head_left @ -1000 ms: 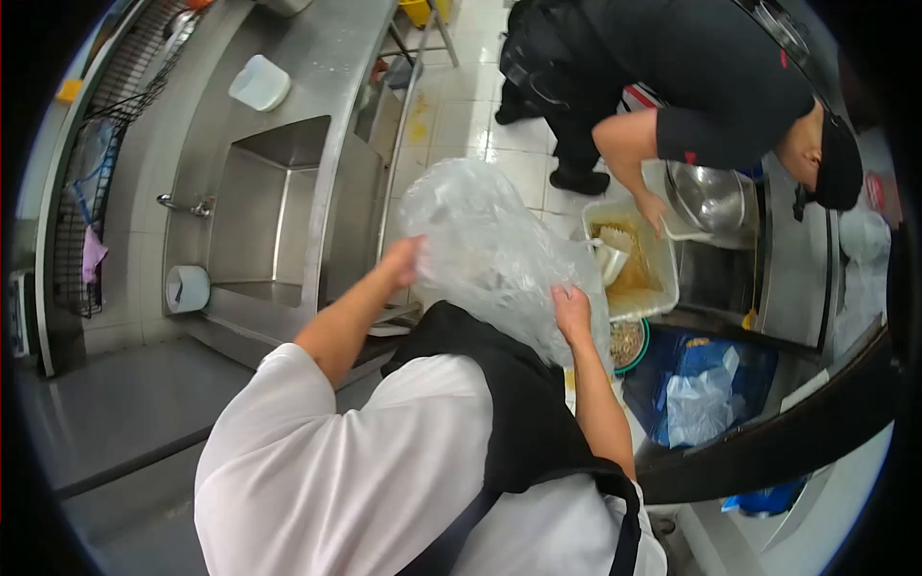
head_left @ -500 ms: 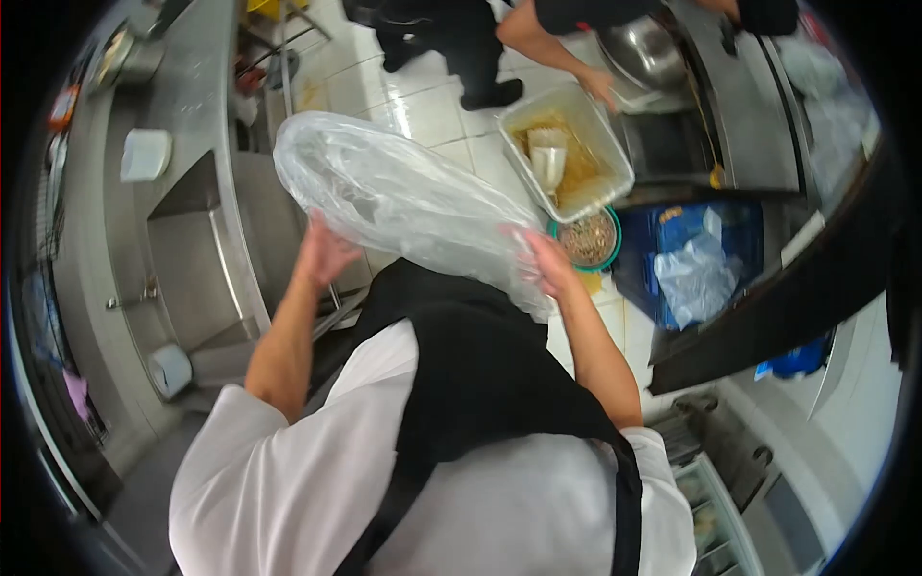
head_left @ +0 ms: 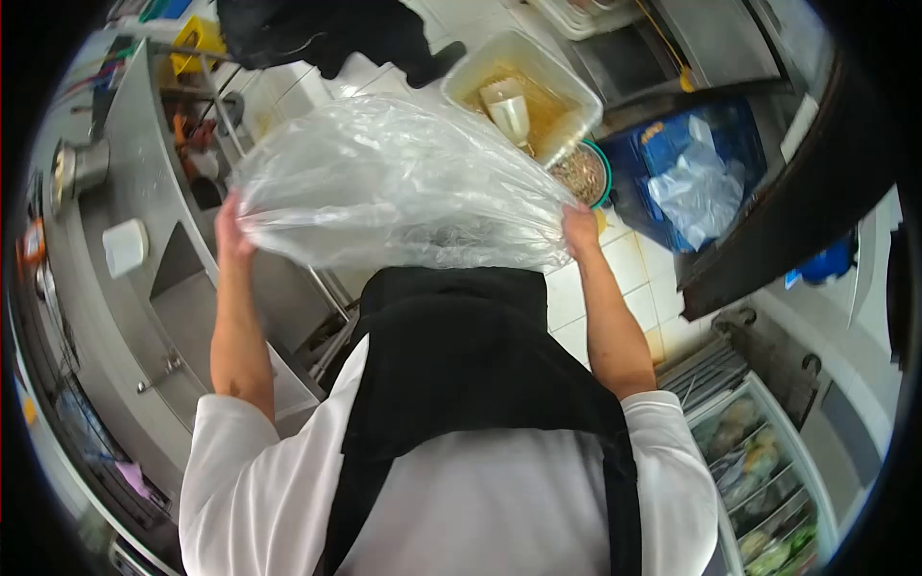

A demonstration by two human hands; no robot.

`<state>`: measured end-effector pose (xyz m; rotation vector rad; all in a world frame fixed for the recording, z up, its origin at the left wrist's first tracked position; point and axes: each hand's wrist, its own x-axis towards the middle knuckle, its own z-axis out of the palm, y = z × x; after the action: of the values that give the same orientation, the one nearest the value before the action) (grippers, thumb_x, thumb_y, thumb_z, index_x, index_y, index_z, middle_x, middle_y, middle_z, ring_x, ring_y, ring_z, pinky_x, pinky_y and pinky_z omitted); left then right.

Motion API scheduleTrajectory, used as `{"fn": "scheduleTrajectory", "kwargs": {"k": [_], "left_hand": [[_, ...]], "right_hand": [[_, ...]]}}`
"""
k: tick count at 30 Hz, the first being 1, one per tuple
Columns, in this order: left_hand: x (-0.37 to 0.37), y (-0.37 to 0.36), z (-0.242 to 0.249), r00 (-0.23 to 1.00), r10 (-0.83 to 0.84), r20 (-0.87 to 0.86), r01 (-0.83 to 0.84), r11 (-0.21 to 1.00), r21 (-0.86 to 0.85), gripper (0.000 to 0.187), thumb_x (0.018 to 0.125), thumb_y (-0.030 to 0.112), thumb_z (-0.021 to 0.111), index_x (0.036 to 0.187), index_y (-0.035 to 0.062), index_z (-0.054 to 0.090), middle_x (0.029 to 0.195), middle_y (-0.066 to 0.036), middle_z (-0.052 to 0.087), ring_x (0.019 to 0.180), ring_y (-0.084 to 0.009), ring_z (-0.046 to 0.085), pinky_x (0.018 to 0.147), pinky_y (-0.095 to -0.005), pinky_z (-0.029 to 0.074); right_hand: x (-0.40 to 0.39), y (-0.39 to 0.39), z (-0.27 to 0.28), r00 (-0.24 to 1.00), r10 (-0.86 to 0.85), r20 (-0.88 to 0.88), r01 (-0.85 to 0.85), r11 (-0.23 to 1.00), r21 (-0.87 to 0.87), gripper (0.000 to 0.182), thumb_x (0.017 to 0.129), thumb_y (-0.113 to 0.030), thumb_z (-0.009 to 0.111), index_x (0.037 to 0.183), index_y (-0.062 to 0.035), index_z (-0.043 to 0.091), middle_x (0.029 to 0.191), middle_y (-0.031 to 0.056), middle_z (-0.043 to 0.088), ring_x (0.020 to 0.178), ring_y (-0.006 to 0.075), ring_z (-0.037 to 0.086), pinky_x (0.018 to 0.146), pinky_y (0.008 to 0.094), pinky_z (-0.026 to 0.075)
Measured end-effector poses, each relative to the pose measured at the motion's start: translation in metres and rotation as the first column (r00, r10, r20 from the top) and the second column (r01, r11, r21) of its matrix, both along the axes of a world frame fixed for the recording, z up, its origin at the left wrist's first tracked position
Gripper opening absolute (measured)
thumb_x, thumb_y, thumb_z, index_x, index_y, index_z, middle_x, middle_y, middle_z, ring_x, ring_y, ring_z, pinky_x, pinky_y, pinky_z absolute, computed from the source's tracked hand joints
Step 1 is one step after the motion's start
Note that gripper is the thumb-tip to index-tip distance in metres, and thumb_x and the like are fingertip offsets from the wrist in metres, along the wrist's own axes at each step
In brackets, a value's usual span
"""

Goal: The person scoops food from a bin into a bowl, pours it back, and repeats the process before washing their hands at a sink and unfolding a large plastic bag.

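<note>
A large clear plastic bag point(head_left: 394, 182) is stretched out sideways in front of my black apron. My left hand point(head_left: 233, 228) is closed on its left end, with the plastic bunched at the fingers. At the opposite end, my right hand point(head_left: 579, 230) grips the bag's gathered edge. Both arms are spread wide, and the film between them is pulled taut and wrinkled. Just beyond my right hand, a round green-rimmed basket point(head_left: 607, 173) holds small brownish bits. Past it stands a white tub point(head_left: 588, 94) with brown liquid and a white scoop-like container point(head_left: 509, 113) inside.
To the left runs a steel counter with a sink point(head_left: 197, 307) and a white container point(head_left: 126, 247). A blue crate point(head_left: 629, 178) with a crumpled plastic bag point(head_left: 699, 187) sits on the right. An open-topped cooler point(head_left: 706, 422) holds bagged food. Someone in dark clothes point(head_left: 327, 34) stands ahead.
My hands have moved apart, my left hand further left and now closed on the bag. The bag has gone from slanted and loose to level and taut. The other person's arm has left view.
</note>
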<state>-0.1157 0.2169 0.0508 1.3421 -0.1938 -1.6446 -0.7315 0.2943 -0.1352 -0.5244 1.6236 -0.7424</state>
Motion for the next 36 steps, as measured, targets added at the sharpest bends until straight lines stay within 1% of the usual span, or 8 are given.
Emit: {"fn": "scheduleTrajectory", "kwargs": {"k": [4, 7, 12, 19, 24, 27, 33, 36], "left_hand": [[-0.074, 0.017, 0.035, 0.965, -0.253, 0.067, 0.259, 0.961, -0.101, 0.079, 0.091, 0.065, 0.031, 0.138, 0.0022, 0.036, 0.129, -0.017, 0.051, 0.116, -0.03, 0.052, 0.099, -0.0421, 0.043], [-0.129, 0.052, -0.045, 0.916, -0.361, 0.177, 0.351, 0.932, 0.088, 0.056, 0.095, 0.041, 0.046, 0.136, 0.0024, 0.038, 0.124, -0.013, 0.053, 0.109, -0.026, 0.054, 0.094, -0.0405, 0.045], [-0.159, 0.036, -0.088, 0.764, -0.602, 0.232, 0.556, 0.797, 0.237, 0.043, 0.091, 0.022, 0.055, 0.13, 0.005, 0.049, 0.107, -0.009, 0.058, 0.093, -0.0218, 0.056, 0.085, -0.0348, 0.049], [-0.187, -0.044, 0.047, 0.959, -0.244, 0.144, 0.227, 0.966, 0.124, 0.071, 0.09, 0.063, 0.038, 0.136, 0.0089, 0.042, 0.133, -0.014, 0.047, 0.117, -0.0336, 0.048, 0.099, -0.0511, 0.041], [-0.149, 0.001, -0.03, 0.853, -0.387, 0.349, 0.311, 0.916, 0.255, 0.081, 0.088, 0.072, 0.028, 0.141, 0.0106, 0.035, 0.134, -0.015, 0.048, 0.12, -0.0324, 0.048, 0.099, -0.0463, 0.04], [-0.235, 0.037, -0.02, 0.831, -0.556, -0.027, 0.556, 0.824, 0.11, 0.056, 0.095, 0.039, 0.044, 0.138, 0.0049, 0.035, 0.131, -0.022, 0.048, 0.114, -0.0317, 0.052, 0.092, -0.0401, 0.045], [-0.179, -0.022, -0.088, 0.825, -0.556, 0.099, 0.518, 0.815, 0.26, 0.042, 0.088, 0.007, 0.038, 0.128, 0.0044, 0.052, 0.08, -0.005, 0.057, 0.064, -0.016, 0.052, 0.056, -0.0258, 0.044], [-0.14, -0.048, -0.083, 0.861, -0.433, 0.265, 0.288, 0.847, 0.447, 0.044, 0.083, 0.022, 0.042, 0.121, 0.0052, 0.058, 0.097, -0.01, 0.063, 0.084, -0.0235, 0.059, 0.075, -0.0395, 0.05]], "right_hand": [[0.0, 0.022, 0.067, 0.985, 0.163, 0.049, -0.169, 0.971, 0.171, 0.062, 0.088, -0.046, 0.057, 0.131, -0.0022, 0.048, 0.115, 0.0133, 0.061, 0.101, 0.0217, 0.061, 0.079, 0.0362, 0.051], [0.057, 0.031, 0.066, 0.924, 0.195, 0.329, -0.226, 0.973, 0.057, 0.065, 0.089, -0.059, 0.047, 0.131, -0.009, 0.049, 0.117, 0.0106, 0.058, 0.096, 0.0225, 0.059, 0.076, 0.0378, 0.05], [0.096, 0.033, 0.091, 0.859, 0.512, -0.01, -0.506, 0.846, -0.17, 0.041, 0.085, -0.042, 0.06, 0.106, -0.0073, 0.063, 0.092, 0.0113, 0.066, 0.086, 0.0266, 0.061, 0.08, 0.0364, 0.048], [-0.022, 0.105, 0.017, 0.797, 0.441, -0.413, -0.401, 0.897, 0.184, 0.042, 0.087, -0.045, 0.056, 0.106, -0.0087, 0.062, 0.09, 0.014, 0.061, 0.08, 0.0261, 0.056, 0.072, 0.0392, 0.047], [-0.004, 0.09, 0.118, 0.897, 0.123, 0.425, -0.161, 0.985, 0.056, 0.042, 0.089, -0.04, 0.059, 0.116, -0.0081, 0.056, 0.078, -0.0055, 0.052, 0.063, 0.0061, 0.043, 0.054, 0.0214, 0.036], [0.041, 0.083, 0.112, 0.888, 0.123, 0.443, -0.137, 0.991, -0.001, 0.052, 0.083, -0.036, 0.066, 0.122, -0.0038, 0.054, 0.092, 0.0023, 0.06, 0.078, 0.0106, 0.053, 0.067, 0.0262, 0.044], [0.062, 0.082, 0.06, 0.966, 0.259, 0.005, -0.259, 0.965, -0.041, 0.04, 0.082, -0.023, 0.059, 0.116, -0.002, 0.059, 0.096, 0.0128, 0.064, 0.086, 0.0231, 0.061, 0.076, 0.0338, 0.048], [0.035, 0.117, -0.023, 0.927, 0.297, -0.231, -0.26, 0.95, 0.175, 0.041, 0.08, -0.024, 0.054, 0.111, 0.0007, 0.06, 0.111, 0.0235, 0.061, 0.106, 0.0358, 0.057, 0.092, 0.039, 0.044]]}}
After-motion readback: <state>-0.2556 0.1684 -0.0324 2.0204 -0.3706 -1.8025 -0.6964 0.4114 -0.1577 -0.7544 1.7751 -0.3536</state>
